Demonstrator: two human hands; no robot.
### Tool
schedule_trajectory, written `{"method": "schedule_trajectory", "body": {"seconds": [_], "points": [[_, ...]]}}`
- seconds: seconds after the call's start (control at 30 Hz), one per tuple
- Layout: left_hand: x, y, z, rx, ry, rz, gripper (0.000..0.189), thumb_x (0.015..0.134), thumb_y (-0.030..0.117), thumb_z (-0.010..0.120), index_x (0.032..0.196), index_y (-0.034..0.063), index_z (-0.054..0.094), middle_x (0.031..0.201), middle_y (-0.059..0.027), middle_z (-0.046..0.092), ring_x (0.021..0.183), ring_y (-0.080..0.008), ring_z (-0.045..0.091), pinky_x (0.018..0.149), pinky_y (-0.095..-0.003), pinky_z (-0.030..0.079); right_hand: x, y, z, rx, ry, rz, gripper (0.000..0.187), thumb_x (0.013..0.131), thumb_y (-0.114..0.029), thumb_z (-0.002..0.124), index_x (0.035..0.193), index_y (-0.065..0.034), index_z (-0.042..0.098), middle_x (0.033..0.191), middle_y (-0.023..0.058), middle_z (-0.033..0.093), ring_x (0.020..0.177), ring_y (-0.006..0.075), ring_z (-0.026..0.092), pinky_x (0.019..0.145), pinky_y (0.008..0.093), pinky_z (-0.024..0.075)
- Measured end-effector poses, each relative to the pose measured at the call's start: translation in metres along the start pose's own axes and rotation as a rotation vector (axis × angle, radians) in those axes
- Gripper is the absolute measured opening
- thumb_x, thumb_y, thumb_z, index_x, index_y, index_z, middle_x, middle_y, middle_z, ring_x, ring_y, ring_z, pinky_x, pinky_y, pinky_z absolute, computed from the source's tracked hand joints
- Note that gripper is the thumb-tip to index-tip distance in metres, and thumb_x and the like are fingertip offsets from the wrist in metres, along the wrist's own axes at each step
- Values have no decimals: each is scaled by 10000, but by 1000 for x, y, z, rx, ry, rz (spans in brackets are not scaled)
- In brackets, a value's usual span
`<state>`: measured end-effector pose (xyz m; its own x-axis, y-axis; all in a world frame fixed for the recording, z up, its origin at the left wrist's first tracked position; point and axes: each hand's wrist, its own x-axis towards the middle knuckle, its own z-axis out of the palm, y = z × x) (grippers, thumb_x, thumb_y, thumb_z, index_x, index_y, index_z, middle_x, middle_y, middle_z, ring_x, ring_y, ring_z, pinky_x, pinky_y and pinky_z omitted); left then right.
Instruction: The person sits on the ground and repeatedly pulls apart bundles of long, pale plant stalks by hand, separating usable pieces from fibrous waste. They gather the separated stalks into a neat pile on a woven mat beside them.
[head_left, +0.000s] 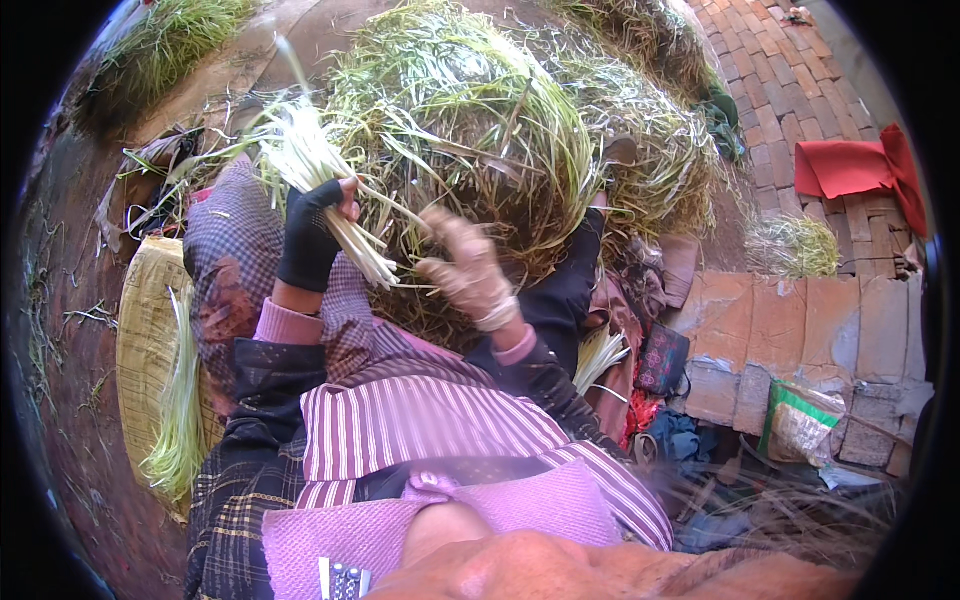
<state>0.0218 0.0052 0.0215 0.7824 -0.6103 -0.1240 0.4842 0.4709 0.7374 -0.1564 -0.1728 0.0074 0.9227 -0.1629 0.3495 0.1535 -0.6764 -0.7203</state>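
My left hand (313, 236), in a black fingerless glove, grips a bundle of pale chive-like stalks (300, 150). Their cut-looking white ends point down towards my lap, and the leafy ends fan out upwards. Just right of the bundle is my right hand (472, 277), in an off-white glove and blurred by motion. Its thumb and fingers are apart. Single stalks stick out of the bundle towards its fingertips; whether they touch is hard to tell. Beyond both hands a big heap of green and straw-coloured stalks (465, 120) lies between my legs.
On the left, loose pale stalks (178, 420) lie on a yellow woven sack (146, 337). More stalks (600, 356) rest beside my right thigh. Right of me are bricks (757, 322), a patterned pouch (664, 358), a green-and-white bag (799, 424) and a red cloth (847, 166).
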Motion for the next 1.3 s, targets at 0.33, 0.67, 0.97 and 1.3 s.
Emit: {"method": "schedule_trajectory", "body": {"seconds": [0.33, 0.67, 0.97, 1.3], "points": [[-6, -14, 26, 34, -131, -61, 412, 864, 102, 639, 1220, -15, 466, 1080, -179, 653, 699, -143, 630, 524, -235, 512, 25, -32, -10, 455, -14, 342, 237, 1001, -237, 537, 923, -39, 641, 756, -30, 616, 570, 41, 495, 518, 192, 427], [8, -9, -1, -390, 59, -55, 266, 879, 62, 614, 1125, 76, 516, 802, -60, 568, 701, -184, 584, 662, -329, 510, 118, 72, -40, -838, -84, 303, 219, 860, -267, 671, 980, -84, 657, 952, 152, 639, 855, 281, 661, 729, 403, 551], [-2, -22, 17, -32, 96, -143, 329, 875, 112, 643, 1154, 16, 500, 800, -84, 612, 544, -125, 553, 496, -268, 479, 47, -17, -37, -172, -94, 430, 145, 851, -148, 691, 880, -14, 647, 765, 105, 666, 643, 185, 634, 634, 308, 523], [-14, -28, 39, 258, -89, -131, 224, 736, 80, 737, 879, -39, 613, 641, -56, 600, 452, -122, 552, 424, -249, 458, -2, -49, -20, 369, -81, 509, 155, 843, -67, 684, 961, 1, 611, 787, 28, 611, 720, 143, 595, 669, 291, 494]]}}
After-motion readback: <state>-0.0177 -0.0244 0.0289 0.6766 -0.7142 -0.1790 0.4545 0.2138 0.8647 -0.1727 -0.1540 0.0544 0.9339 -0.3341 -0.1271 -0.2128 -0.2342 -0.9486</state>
